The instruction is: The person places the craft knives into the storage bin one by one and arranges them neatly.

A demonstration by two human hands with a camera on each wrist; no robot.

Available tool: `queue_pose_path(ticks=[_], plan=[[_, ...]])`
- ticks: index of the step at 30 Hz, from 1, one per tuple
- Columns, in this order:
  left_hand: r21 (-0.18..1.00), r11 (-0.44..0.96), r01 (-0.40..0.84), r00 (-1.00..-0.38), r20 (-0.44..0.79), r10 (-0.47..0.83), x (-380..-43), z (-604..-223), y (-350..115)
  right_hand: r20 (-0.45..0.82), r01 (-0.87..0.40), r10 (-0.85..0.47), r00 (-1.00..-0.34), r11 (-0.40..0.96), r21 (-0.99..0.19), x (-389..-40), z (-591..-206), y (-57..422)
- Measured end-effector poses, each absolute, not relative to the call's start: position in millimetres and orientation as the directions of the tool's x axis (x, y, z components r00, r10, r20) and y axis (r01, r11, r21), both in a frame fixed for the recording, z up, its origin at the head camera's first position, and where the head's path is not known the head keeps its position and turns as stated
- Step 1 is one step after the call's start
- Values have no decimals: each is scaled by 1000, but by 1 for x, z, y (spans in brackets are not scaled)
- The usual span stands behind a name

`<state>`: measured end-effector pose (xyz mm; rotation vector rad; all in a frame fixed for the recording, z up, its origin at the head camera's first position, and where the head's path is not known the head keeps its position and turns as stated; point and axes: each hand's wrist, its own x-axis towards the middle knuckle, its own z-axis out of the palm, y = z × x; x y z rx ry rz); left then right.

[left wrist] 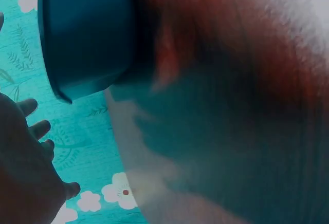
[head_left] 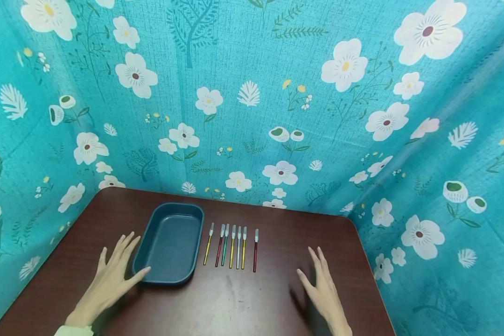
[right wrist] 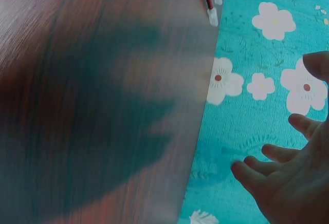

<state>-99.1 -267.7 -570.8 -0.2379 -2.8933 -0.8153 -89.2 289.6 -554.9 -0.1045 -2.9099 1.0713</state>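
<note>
My left hand (head_left: 114,275) hovers at the left side of a dark blue rectangular tray (head_left: 168,280), fingers spread and holding nothing. In the head view its thumb overlaps the tray's near left corner. To the right, my right hand (head_left: 324,290) is held over the table with its fingers loosely extended, gripping nothing. Between the hands, several slim pen-like tools lie in a row with pale caps pointing away from me. They include a yellow one (head_left: 207,247), a green one (head_left: 224,249), a silver one (head_left: 238,249) and a dark red one (head_left: 255,254) set apart on the right.
The dark brown wooden table (head_left: 294,233) has rounded far corners. A turquoise flowered curtain (head_left: 235,121) surrounds its back and sides. Shadows of both hands fall on the tabletop.
</note>
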Motion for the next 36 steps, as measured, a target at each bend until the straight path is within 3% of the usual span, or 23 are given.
queue_pose_path(ticks=[12, 20, 26, 36], plan=[[531, 838, 125, -992, 58, 111, -93, -583, -263, 154, -78, 45, -987, 703, -707, -105, -570, 248], [526, 841, 125, -992, 57, 112, -93, -591, -257, 235, -108, 116, -965, 642, -759, -119, -584, 223], [546, 829, 123, -992, 65, 105, -96, -593, -253, 258, -105, 200, -945, 563, -820, -133, -598, 203], [550, 828, 112, -993, 35, 112, -97, -593, -250, 192, -39, 254, -948, 506, -861, -145, -611, 183]])
